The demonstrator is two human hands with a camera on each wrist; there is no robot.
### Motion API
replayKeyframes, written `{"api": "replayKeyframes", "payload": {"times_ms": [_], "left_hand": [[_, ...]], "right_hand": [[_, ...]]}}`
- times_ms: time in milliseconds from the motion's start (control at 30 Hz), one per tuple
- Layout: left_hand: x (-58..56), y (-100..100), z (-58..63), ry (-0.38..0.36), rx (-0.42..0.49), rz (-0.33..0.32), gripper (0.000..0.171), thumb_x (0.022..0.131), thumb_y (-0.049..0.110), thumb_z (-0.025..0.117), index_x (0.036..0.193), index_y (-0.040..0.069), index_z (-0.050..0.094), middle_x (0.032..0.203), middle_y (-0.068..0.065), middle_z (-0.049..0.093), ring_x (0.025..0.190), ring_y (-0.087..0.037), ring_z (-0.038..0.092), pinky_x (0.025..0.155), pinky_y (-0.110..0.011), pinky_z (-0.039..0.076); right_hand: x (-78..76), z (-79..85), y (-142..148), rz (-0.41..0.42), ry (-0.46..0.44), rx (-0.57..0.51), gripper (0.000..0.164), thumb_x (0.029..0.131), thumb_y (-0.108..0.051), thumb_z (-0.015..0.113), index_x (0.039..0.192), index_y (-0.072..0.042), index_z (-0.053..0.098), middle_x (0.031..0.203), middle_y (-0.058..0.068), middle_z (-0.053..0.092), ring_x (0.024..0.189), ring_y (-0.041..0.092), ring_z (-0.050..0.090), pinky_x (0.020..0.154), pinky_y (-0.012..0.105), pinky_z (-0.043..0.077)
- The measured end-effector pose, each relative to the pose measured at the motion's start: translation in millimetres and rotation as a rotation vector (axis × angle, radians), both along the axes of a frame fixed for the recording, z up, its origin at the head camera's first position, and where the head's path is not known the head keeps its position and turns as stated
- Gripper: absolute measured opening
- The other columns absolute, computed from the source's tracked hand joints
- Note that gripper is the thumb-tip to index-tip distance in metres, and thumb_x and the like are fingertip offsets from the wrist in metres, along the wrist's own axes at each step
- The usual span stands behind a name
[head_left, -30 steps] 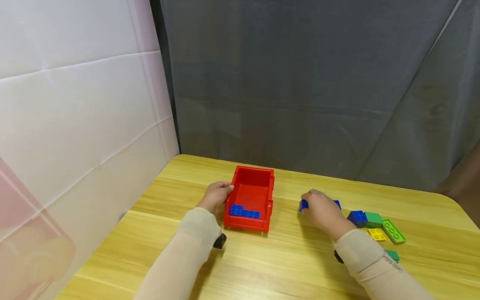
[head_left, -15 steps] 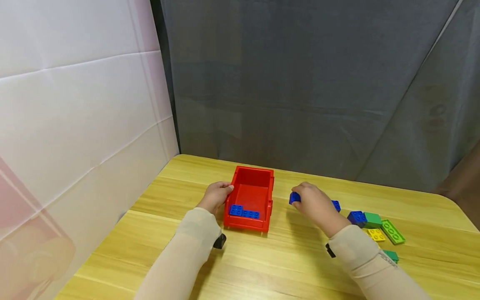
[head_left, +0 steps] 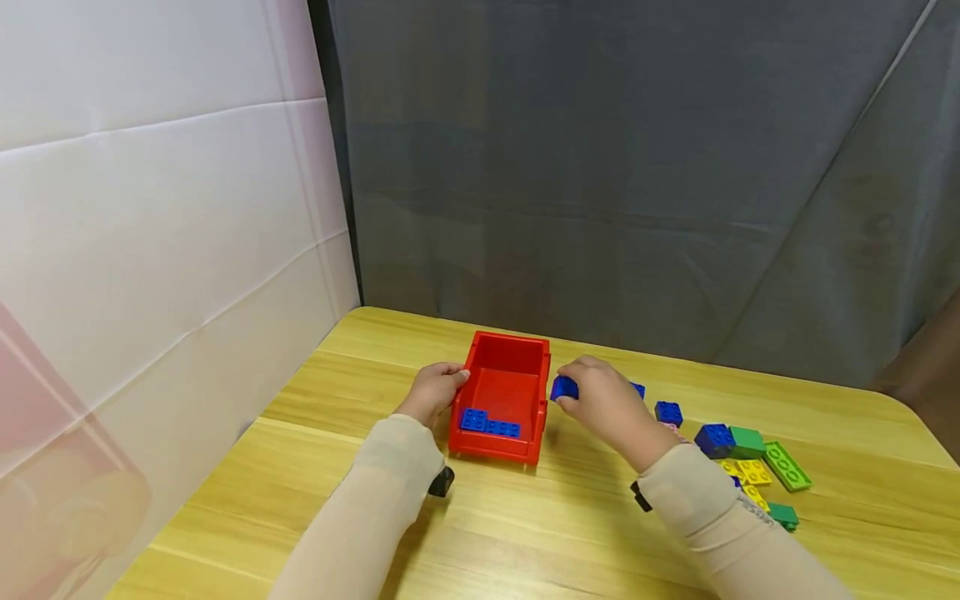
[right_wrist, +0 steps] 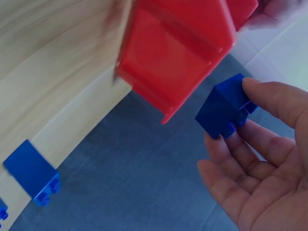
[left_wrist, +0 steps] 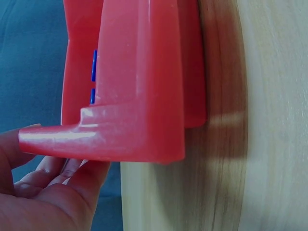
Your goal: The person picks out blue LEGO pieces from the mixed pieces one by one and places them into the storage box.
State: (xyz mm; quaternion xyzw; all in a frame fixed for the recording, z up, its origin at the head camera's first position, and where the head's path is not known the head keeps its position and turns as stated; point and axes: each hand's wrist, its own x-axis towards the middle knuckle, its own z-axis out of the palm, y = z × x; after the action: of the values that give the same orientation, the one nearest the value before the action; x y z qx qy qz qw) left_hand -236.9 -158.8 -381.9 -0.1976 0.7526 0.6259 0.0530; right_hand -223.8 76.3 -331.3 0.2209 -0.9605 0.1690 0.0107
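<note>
My left hand [head_left: 432,392] grips the left rim of a red plastic bin [head_left: 495,447], thumb on top; in the left wrist view its fingers lie beneath the bin's lip [left_wrist: 53,139]. Inside, near the front wall, lie a blue toy brick [head_left: 473,419] and another studded blue brick [head_left: 503,428] beside it. My right hand [head_left: 611,412] pinches a blue building brick [head_left: 564,388] just right of the bin's right wall. Seen from the right wrist, that brick [right_wrist: 221,106] sits between thumb and fingertips, studs toward the palm, apart from the bin.
A blue brick [head_left: 638,389] shows partly behind my right hand. Further right lie a blue brick [head_left: 669,413], a larger blue one [head_left: 715,440], a green block [head_left: 746,442], a lime plate [head_left: 787,465] and yellow bricks [head_left: 753,472]. A grey curtain [head_left: 585,183] hangs behind the wooden table [head_left: 525,533].
My right hand has lifted the blue brick and carried it left to the bin's side, uncovering blue and pink bricks behind it. My left hand keeps its grip on the bin.
</note>
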Motion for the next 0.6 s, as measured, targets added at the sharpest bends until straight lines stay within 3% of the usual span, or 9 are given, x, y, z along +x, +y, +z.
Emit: {"api": "replayKeyframes", "payload": {"times_ms": [600], "left_hand": [[0.1, 7, -0.2, 0.007, -0.015, 0.008, 0.036, 0.101, 0.016, 0.051, 0.132, 0.000, 0.054, 0.127, -0.019, 0.057, 0.115, -0.035, 0.055, 0.100, -0.046, 0.046]], "right_hand": [[-3.6, 3.0, -39, 0.028, -0.056, -0.002, 0.047, 0.087, -0.021, 0.073, 0.130, -0.006, 0.060, 0.127, 0.012, 0.059, 0.117, 0.029, 0.055, 0.098, 0.043, 0.048]]}}
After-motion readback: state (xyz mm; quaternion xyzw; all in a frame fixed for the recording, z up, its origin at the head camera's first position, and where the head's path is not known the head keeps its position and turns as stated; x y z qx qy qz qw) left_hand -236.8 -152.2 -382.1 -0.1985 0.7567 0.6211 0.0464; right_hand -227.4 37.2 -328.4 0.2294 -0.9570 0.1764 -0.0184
